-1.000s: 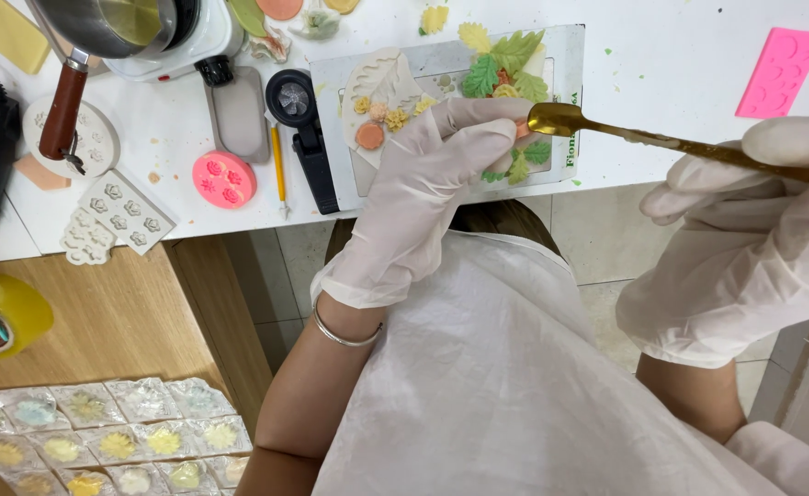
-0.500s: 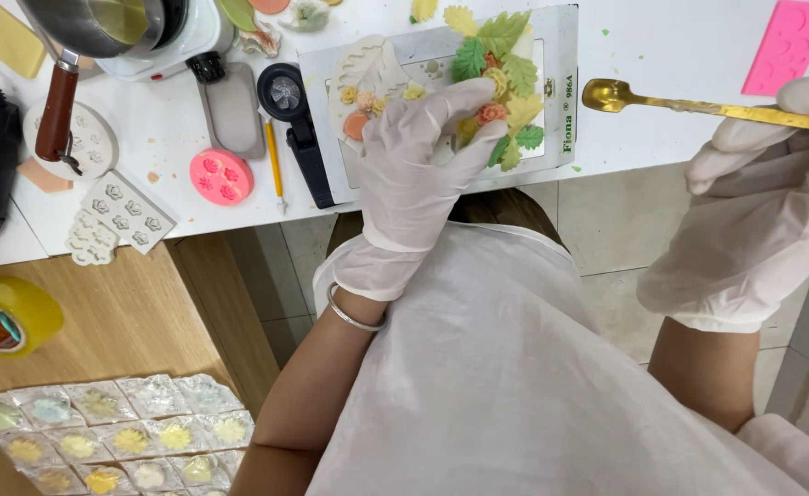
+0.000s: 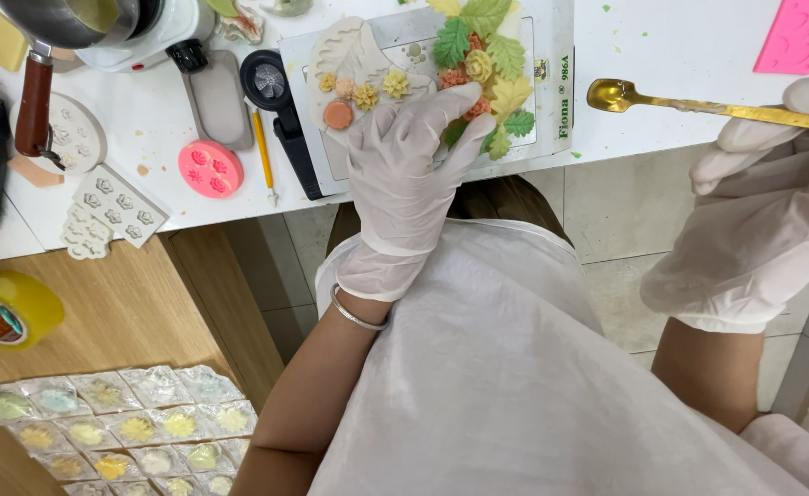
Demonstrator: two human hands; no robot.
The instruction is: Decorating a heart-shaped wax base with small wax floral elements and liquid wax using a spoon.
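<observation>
At the far left of the white worktable [image 3: 671,64], a steel pot with a reddish-brown handle [image 3: 33,103] sits on a white burner, set back from the edge so its handle points towards the person. Beside it lie a round pink silicone mould [image 3: 209,169] and a yellow pencil-like tool [image 3: 264,154], both within easy reach. On the lower wooden surface rest a roll of yellow tape [image 3: 7,310] and a sheet of clear wrapped packets with pale yellow and green pieces [image 3: 119,424].

In the middle, the left hand [image 3: 404,174], in a white glove, lies flat with fingers spread over the grey rectangular mat carrying small green, yellow and orange wax-like leaves and flowers [image 3: 478,64], apparently pressing it down to steady it; it grips nothing.

To the right, the gloved right hand [image 3: 772,184] pinches the handle end of a long gold metal spoon [image 3: 698,103], held level above the table, probably so nothing spills from its bowl. A pink flat mould [image 3: 795,35] lies at the far corner.
</observation>
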